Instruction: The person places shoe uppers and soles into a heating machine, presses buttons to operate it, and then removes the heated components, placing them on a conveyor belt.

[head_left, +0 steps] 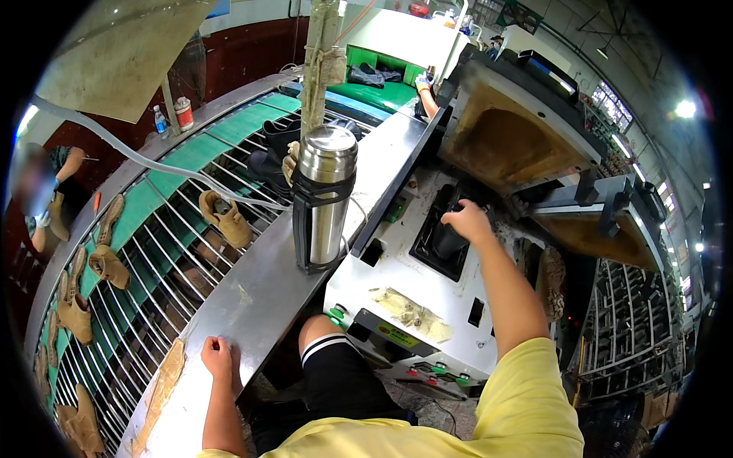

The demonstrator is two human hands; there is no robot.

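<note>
My right hand (467, 221) is closed on the top of a black shoe (449, 243), which sits in a dark recess in the white machine's top (351, 286). The fingers hide part of the shoe's upper end. Further left, my left hand (217, 357) is curled into a fist and rests on the grey metal ledge (256, 294); nothing sticks out of it. A steel thermos flask (327, 206) with a black handle stands upright on that ledge, between my hands. Above the recess, a raised press lid (519, 145) shows its brown hollow pad.
A curved roller conveyor (164, 259) runs along the left, carrying several tan shoes (225, 220) and soles. A second brown-padded lid (603, 229) stands beyond my right arm, near a wire rack (634, 328). A co-worker (38, 187) holds a tan shoe at far left; another person's arm (427, 95) shows behind.
</note>
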